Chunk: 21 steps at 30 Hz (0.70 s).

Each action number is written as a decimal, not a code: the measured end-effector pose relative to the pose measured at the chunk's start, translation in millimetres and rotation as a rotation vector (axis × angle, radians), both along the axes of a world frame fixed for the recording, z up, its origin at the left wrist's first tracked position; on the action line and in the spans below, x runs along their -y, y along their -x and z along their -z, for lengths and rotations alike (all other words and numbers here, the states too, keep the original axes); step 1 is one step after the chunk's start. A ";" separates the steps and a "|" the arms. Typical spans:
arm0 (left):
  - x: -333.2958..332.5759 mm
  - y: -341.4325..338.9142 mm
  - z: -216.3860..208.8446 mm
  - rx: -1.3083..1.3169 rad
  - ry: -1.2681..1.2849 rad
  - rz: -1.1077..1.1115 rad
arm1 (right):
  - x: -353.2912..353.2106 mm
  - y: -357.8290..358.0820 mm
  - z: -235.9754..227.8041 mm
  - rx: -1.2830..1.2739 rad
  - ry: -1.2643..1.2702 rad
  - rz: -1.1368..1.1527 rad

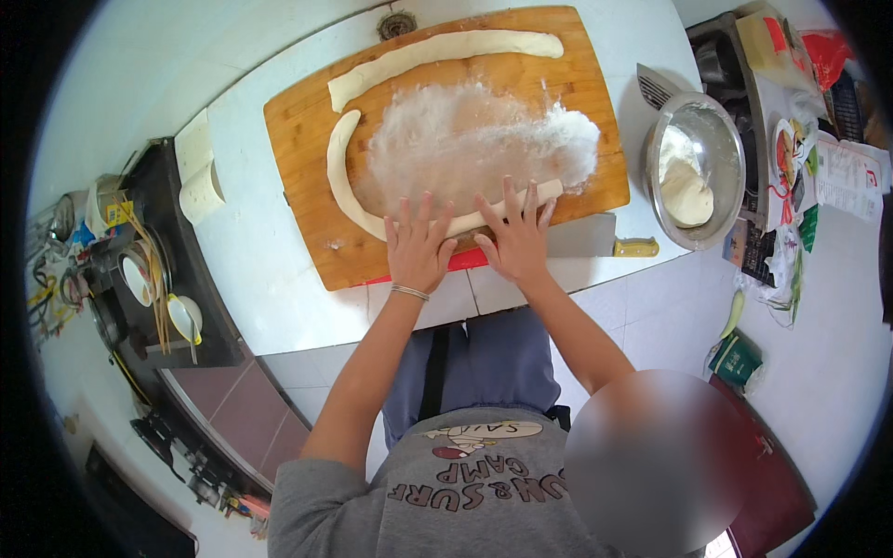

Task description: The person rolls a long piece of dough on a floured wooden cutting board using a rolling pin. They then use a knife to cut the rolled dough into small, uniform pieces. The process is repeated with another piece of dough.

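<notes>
A long dough rope [345, 181] curves down the left part of the wooden cutting board [302, 139] and runs along its near edge. Both my hands lie flat on this rope, fingers spread and pointing away from me. My left hand [418, 246] presses near the bend, and my right hand [517, 237] rests close to the rope's right end. Another dough rope [446, 53] lies apart at the board's far edge. Loose white flour [567, 139] is spread over the middle and heaped toward the right.
Right of the board stands a metal bowl [730, 172] holding a dough lump [686, 195]. A cleaver [586, 239] with a yellow handle lies at the near right edge. A dark stove-side counter with bowls [184, 319] and chopsticks is at the left; a green bin [735, 358] stands at the lower right.
</notes>
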State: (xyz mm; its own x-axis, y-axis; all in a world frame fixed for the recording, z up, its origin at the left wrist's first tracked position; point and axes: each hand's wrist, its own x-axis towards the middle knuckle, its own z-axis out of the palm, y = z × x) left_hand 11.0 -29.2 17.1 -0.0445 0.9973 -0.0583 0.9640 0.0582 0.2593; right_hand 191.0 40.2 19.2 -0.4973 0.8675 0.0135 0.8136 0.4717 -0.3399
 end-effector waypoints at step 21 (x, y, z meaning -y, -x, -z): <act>-33.9 52.5 2.2 -0.129 -0.020 -0.113 | -39.5 1.5 -6.4 0.069 -0.075 0.134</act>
State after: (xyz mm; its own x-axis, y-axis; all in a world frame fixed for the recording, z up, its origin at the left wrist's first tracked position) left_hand -41.5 4.7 14.9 -0.1620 0.9865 -0.0254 0.9770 0.1639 0.1360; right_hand 189.5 79.7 25.5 -0.3792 0.9240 0.0504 0.8910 0.3793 -0.2494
